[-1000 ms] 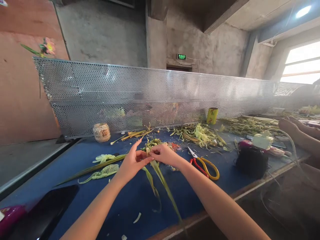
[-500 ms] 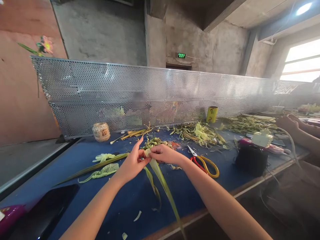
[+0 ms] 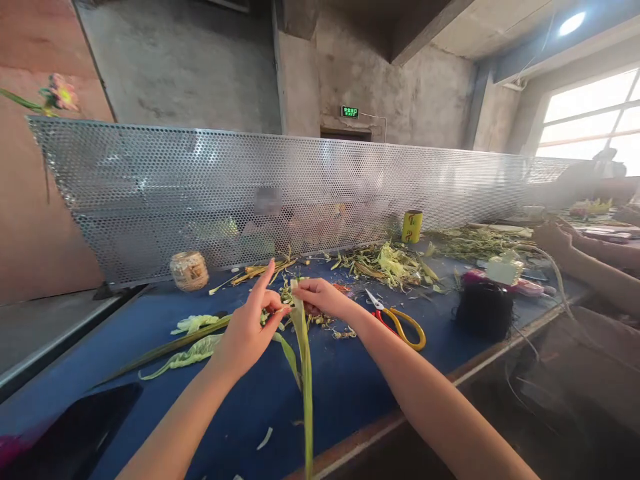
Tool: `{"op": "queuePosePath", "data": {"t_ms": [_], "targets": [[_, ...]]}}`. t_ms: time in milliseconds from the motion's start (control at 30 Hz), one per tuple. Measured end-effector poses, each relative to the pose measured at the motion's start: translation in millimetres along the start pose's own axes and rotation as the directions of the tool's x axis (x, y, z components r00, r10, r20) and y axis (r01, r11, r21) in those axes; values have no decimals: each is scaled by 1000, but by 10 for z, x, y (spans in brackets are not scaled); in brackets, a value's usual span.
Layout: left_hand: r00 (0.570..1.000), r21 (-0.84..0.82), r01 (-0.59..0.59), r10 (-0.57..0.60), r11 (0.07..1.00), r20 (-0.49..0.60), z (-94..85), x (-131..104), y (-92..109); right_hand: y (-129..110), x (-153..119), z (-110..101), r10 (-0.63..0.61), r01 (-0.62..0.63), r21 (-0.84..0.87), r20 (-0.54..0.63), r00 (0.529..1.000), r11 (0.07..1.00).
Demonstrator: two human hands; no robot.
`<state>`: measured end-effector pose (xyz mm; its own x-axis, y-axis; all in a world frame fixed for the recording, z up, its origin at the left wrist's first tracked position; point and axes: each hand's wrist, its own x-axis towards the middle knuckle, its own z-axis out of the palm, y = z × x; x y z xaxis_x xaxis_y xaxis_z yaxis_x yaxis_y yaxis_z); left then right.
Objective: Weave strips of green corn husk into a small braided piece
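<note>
A long green leaf strip (image 3: 305,373) hangs down from my right hand (image 3: 323,298), whose fingers pinch its pale top end. To the left of it, my left hand (image 3: 255,323) has its index finger pointing up while thumb and another finger press together at the tips; what they hold, if anything, is too small to name. A second, curled strip (image 3: 289,357) hangs just below the left fingertips. Behind the hands lies a pile of small dried scraps (image 3: 320,320). Scissors (image 3: 397,323) with red and yellow handles rest to the right.
Leaves (image 3: 187,357) lie at the left, near a dark flat device (image 3: 75,433). A wrapped jar (image 3: 189,271), a dried leaf heap (image 3: 390,265) and a yellow can (image 3: 411,227) stand before the perforated screen (image 3: 225,193). A black bundle (image 3: 484,310) and another person's arm (image 3: 575,260) are at right.
My hands have moved apart; the left has let go of the strip's top. The strip now hangs nearly straight down. The view has shifted slightly to the right.
</note>
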<state>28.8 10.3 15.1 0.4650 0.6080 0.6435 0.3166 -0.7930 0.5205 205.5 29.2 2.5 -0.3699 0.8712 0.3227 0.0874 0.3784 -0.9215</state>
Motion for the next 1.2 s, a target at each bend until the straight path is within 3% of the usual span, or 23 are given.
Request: {"op": "queuePosePath", "data": {"t_ms": [133, 267, 400, 600, 800, 1000, 1200], "targets": [[990, -229, 140, -143, 963, 1, 52, -16, -11, -1, 29, -62, 24, -12, 78, -153, 988, 997], [939, -488, 341, -314, 803, 140, 149, -24, -40, -62, -10, 46, -19, 22, 26, -95, 995, 999], [912, -579, 393, -381, 714, 149, 181, -29, 24, -62, -14, 162, -80, 60, -148, -139, 987, 987], [886, -613, 424, -446, 667, 127, 169, -29, 57, -80, -20, 140, -252, 146, -503, -149, 956, 852], [873, -610, 448, -466, 653, 142, 140, -21, 55, -152, -78, 127, -188, -20, -726, -205, 960, 687], [874, -547, 458, -469, 701, 131, 117, -11, 16, -136, -104, 188, -168, -4, -698, -178, 970, 716], [872, -564, 398, -489, 724, -12, 84, 7, -53, -116, -104, 189, 30, -25, -534, 1, 1000, 845]]}}
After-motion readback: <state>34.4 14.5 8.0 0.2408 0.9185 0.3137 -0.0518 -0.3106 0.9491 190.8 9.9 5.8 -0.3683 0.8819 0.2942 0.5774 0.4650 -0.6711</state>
